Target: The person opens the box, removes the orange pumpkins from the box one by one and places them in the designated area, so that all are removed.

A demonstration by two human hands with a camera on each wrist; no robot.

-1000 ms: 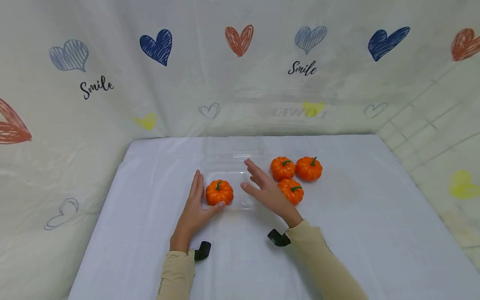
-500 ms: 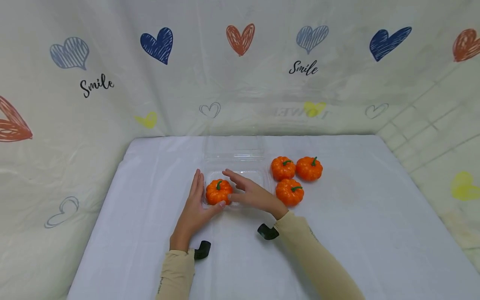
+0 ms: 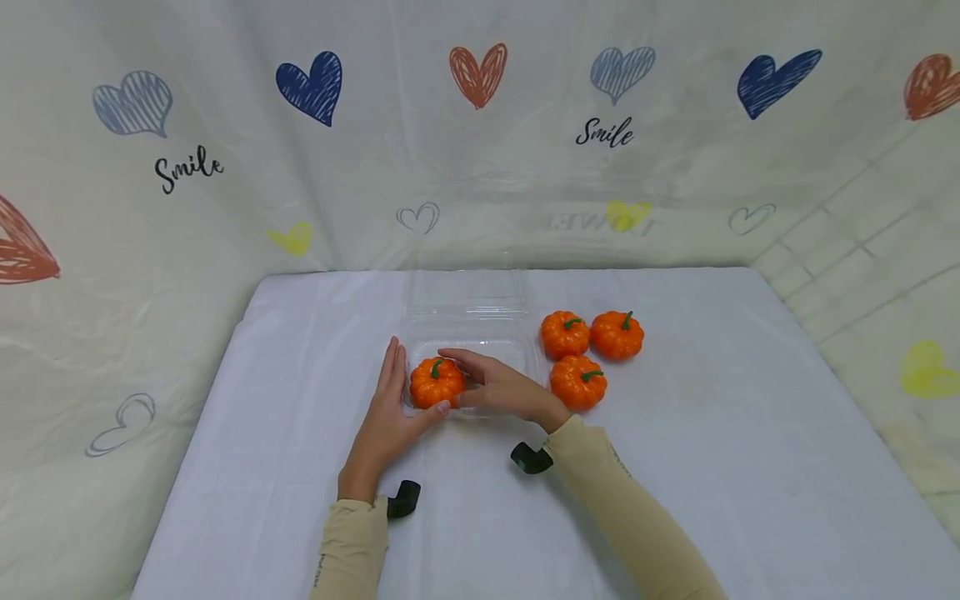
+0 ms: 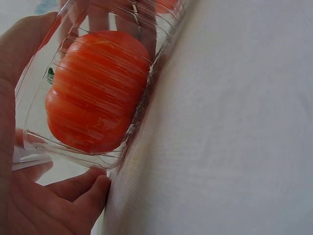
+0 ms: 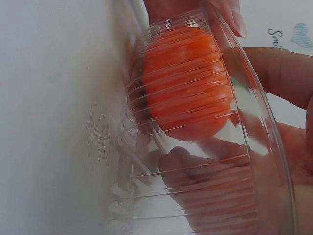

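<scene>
A small orange pumpkin point(image 3: 437, 383) with a green stem sits at the left end of a clear plastic clamshell container point(image 3: 525, 354). My left hand point(image 3: 384, 429) holds the container's left end, fingers along the outer side and thumb at the near rim. From the right, my right hand point(image 3: 506, 390) reaches into the container and grips the pumpkin, index finger at the far side and thumb at the near side. Through the ribbed wall in the right wrist view, the pumpkin point(image 5: 188, 83) shows beside curled fingers. In the left wrist view, the pumpkin point(image 4: 100, 90) stands against the wall.
Right of the container, three more pumpkins form a cluster: one at back left point(image 3: 564, 335), one at back right point(image 3: 617, 336), one in front point(image 3: 578, 383). The container's raised lid point(image 3: 467, 292) stands behind its base. A white cloth covers the table point(image 3: 712, 467).
My right hand has moved left and down from above the container to the pumpkin, and its fingers have closed in on it. My left hand has stayed at the container's left end.
</scene>
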